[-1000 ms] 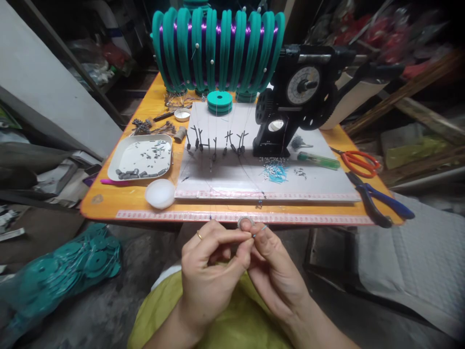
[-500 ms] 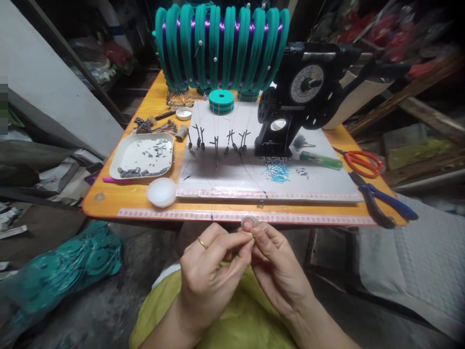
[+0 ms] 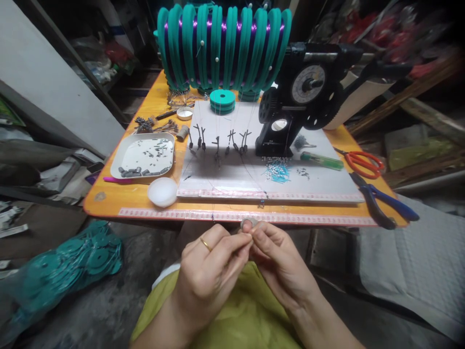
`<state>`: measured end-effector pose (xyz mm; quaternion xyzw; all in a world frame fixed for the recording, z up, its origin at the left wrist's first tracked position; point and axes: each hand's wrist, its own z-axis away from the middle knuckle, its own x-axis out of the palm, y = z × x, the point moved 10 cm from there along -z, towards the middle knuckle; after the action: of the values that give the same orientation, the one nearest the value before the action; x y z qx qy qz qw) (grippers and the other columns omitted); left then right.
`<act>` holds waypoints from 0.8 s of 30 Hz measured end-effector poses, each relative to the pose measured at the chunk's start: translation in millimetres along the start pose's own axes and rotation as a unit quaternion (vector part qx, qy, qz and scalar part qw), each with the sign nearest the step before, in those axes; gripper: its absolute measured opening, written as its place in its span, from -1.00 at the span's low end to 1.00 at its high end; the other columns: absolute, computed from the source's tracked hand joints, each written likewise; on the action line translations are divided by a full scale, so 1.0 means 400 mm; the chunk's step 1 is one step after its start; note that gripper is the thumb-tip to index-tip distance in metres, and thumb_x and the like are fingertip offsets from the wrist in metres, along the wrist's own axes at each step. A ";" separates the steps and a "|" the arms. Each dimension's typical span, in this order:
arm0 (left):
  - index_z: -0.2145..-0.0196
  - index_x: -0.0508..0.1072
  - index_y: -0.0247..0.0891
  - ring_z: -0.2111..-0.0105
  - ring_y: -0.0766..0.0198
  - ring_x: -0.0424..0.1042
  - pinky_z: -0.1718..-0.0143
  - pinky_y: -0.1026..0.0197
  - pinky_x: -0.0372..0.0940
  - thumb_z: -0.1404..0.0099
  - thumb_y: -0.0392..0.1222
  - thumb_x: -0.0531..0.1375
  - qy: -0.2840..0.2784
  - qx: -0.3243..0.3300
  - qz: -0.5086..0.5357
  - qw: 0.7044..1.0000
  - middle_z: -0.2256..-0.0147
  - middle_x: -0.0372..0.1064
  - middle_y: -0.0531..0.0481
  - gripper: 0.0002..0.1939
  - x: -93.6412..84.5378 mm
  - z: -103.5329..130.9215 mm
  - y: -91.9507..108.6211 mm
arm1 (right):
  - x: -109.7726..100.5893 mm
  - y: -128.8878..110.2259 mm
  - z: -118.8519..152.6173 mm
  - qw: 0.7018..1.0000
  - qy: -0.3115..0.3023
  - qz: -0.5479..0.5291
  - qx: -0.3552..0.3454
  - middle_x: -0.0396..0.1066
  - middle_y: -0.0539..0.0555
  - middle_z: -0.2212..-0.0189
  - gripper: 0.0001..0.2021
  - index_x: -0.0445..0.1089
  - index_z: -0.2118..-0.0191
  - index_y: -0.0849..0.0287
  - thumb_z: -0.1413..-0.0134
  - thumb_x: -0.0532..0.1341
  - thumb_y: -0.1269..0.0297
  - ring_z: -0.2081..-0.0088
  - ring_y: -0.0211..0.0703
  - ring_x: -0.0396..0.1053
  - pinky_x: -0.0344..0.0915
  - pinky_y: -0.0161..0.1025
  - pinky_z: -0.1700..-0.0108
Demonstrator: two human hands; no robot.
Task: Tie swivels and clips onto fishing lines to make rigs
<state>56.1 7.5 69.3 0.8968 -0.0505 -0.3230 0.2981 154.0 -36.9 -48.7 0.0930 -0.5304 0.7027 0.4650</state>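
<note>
Just off the table's front edge, both my hands meet with their fingertips together. My left hand [image 3: 209, 264], with a ring on one finger, is closed in a pinch against the right fingertips. My right hand [image 3: 283, 266] is curled, its thumb and fingers pressed together. What they pinch is too small and covered to make out. A pale grey band or wrap [image 3: 249, 223] shows around a right fingertip. Thin lines run down from green foam spools [image 3: 221, 46] wound with purple line. Dark Y-shaped pieces with small weights [image 3: 218, 145] hang on them over the white board [image 3: 232, 179].
On the orange table [image 3: 98, 194] stand a white tray [image 3: 116, 155] of grey pieces and a small white bowl [image 3: 162, 192]. To the right lie blue-handled pliers [image 3: 392, 201], orange scissors [image 3: 364, 162], a green cutter [image 3: 321, 160] and a blue-white bead pile [image 3: 278, 171]. A black winding machine [image 3: 276, 138] stands behind.
My left fingers have drawn in closer over the right fingertips, and the tiny pale and blue bits seen there before are now covered. The view has shifted slightly.
</note>
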 end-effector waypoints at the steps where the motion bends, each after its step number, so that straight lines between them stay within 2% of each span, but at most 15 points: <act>1: 0.17 0.50 -0.33 0.52 0.38 0.40 0.47 0.38 0.37 -0.29 -0.46 0.23 -0.006 0.004 -0.003 1.000 0.48 0.43 0.02 -0.82 0.001 0.000 0.000 | -0.002 -0.004 -0.001 1.000 -0.003 0.013 -0.008 0.47 0.01 0.34 -0.74 0.53 0.52 0.19 0.18 0.54 0.16 0.33 -0.27 0.35 0.30 -0.35 0.27; 6: 0.12 0.49 -0.31 0.49 0.37 0.40 0.45 0.37 0.36 -0.32 -0.43 0.21 -0.032 0.012 -0.011 0.999 0.47 0.40 0.03 -0.81 0.006 0.003 -0.007 | -0.002 -0.028 -0.003 0.994 -0.023 0.085 -0.060 0.47 0.04 0.33 -0.78 0.53 0.48 0.16 0.05 0.48 0.15 0.27 -0.19 0.39 0.32 -0.29 0.21; 9: 0.13 0.50 -0.33 0.49 0.38 0.39 0.45 0.38 0.35 -0.31 -0.46 0.22 -0.025 0.019 -0.002 1.000 0.47 0.37 0.03 -0.81 0.002 0.004 -0.011 | -0.002 -0.031 -0.005 0.991 -0.026 0.110 -0.075 0.48 0.03 0.35 -0.79 0.53 0.44 0.16 0.00 0.46 0.14 0.31 -0.21 0.40 0.33 -0.28 0.20; 16: 0.17 0.56 -0.29 0.50 0.40 0.36 0.48 0.38 0.36 -0.28 -0.46 0.26 0.021 0.006 0.041 0.999 0.47 0.35 0.04 -0.81 -0.011 0.001 -0.026 | 0.013 -0.021 -0.005 0.991 -0.041 0.104 -0.070 0.46 0.01 0.38 -0.79 0.52 0.43 0.17 -0.04 0.44 0.15 0.32 -0.24 0.38 0.30 -0.33 0.22; 21: 0.18 0.58 -0.26 0.53 0.41 0.39 0.51 0.39 0.35 -0.23 -0.45 0.30 0.074 -0.031 0.068 0.995 0.48 0.37 0.06 -0.79 -0.029 0.006 -0.042 | 0.031 0.001 -0.002 0.998 -0.038 0.035 -0.040 0.46 0.01 0.37 -0.78 0.54 0.45 0.16 0.01 0.46 0.13 0.30 -0.24 0.34 0.28 -0.31 0.17; 24: 0.20 0.58 -0.27 0.53 0.43 0.38 0.53 0.41 0.34 -0.20 -0.48 0.32 0.087 -0.032 0.073 0.993 0.49 0.35 0.08 -0.78 -0.034 0.011 -0.044 | 0.035 0.007 -0.001 0.999 -0.031 0.023 -0.034 0.47 0.02 0.34 -0.78 0.55 0.46 0.16 0.04 0.48 0.14 0.29 -0.25 0.33 0.28 -0.32 0.18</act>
<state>40.8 23.4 64.2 0.9056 -0.0791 -0.2226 0.3523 144.4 -29.0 -41.9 0.0861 -0.5701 0.6916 0.4351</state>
